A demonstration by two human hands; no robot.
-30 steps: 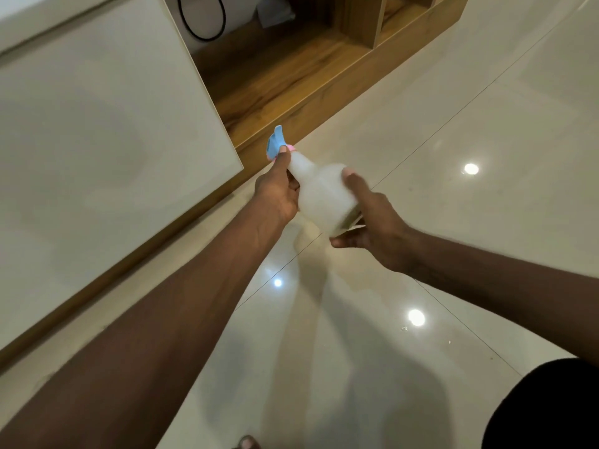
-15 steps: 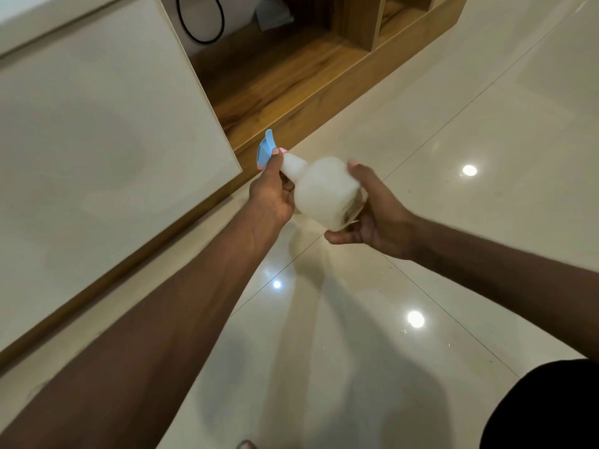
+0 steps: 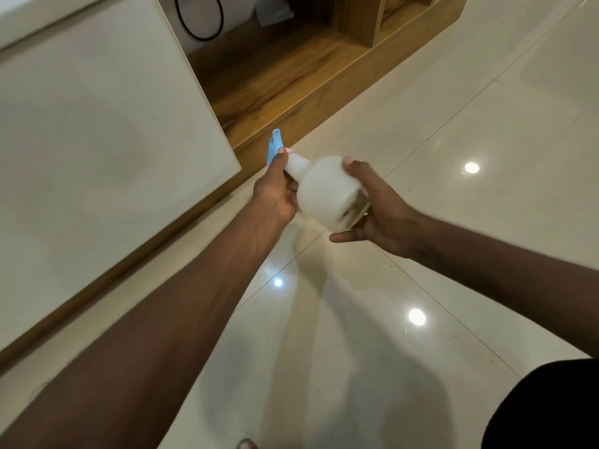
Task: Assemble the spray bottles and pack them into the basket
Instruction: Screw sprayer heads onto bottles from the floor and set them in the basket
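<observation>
A white translucent spray bottle [image 3: 324, 192] lies on its side in the air above the floor, held between both hands. Its blue spray head [image 3: 275, 148], with a pink collar, points up and left. My left hand [image 3: 275, 192] is closed around the neck and spray head. Cupping the bottle's base from the right is my right hand [image 3: 376, 209], thumb on top of the body. No basket is in view.
A glossy white cabinet door [image 3: 97, 140] fills the left side. Behind it runs a low wooden shelf unit [image 3: 291, 76] holding a white object with a black ring [image 3: 201, 17]. Shiny cream floor tiles [image 3: 453, 157] spread below and to the right.
The bottle's base has swung round toward me and my right hand has shifted its grip on it. My left hand stays on the spray head.
</observation>
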